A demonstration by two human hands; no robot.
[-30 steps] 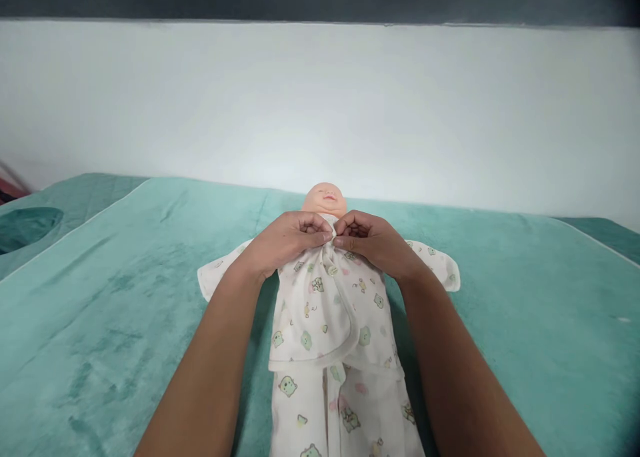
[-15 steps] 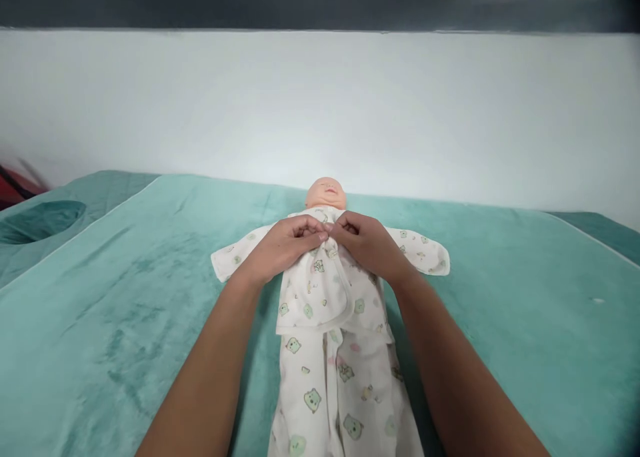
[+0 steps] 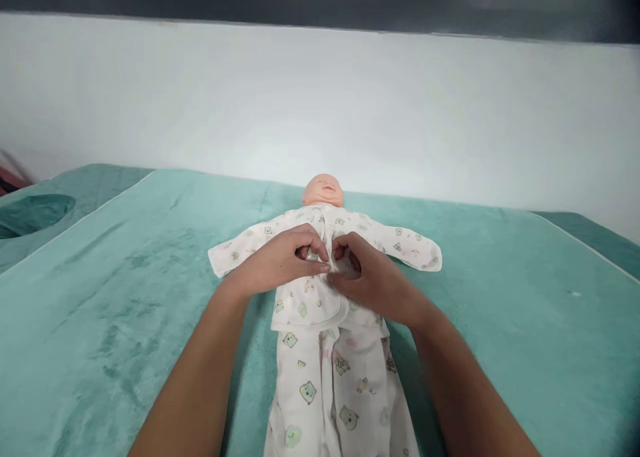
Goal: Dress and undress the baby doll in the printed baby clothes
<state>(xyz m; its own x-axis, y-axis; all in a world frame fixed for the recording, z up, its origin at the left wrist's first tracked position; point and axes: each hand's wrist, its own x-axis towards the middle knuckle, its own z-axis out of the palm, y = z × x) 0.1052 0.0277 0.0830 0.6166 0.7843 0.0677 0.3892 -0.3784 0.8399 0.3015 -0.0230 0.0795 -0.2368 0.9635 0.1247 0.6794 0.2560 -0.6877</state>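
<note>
A baby doll (image 3: 323, 190) lies on its back on a teal blanket (image 3: 125, 290), head away from me, arms spread. It wears a white jacket (image 3: 310, 300) and trousers (image 3: 330, 390) printed with small bears. My left hand (image 3: 280, 263) and my right hand (image 3: 367, 277) meet over the doll's belly. Both pinch the jacket's front edges together with closed fingers. What sits between the fingertips is hidden.
The blanket covers a wide padded table. A round dark hollow (image 3: 35, 210) shows at the far left. A white wall (image 3: 320, 110) rises right behind the table. Something red (image 3: 7, 180) peeks in at the left edge.
Both hands have moved down the jacket front, from the doll's neck to its belly. The collar now lies closed and the doll's chest shows.
</note>
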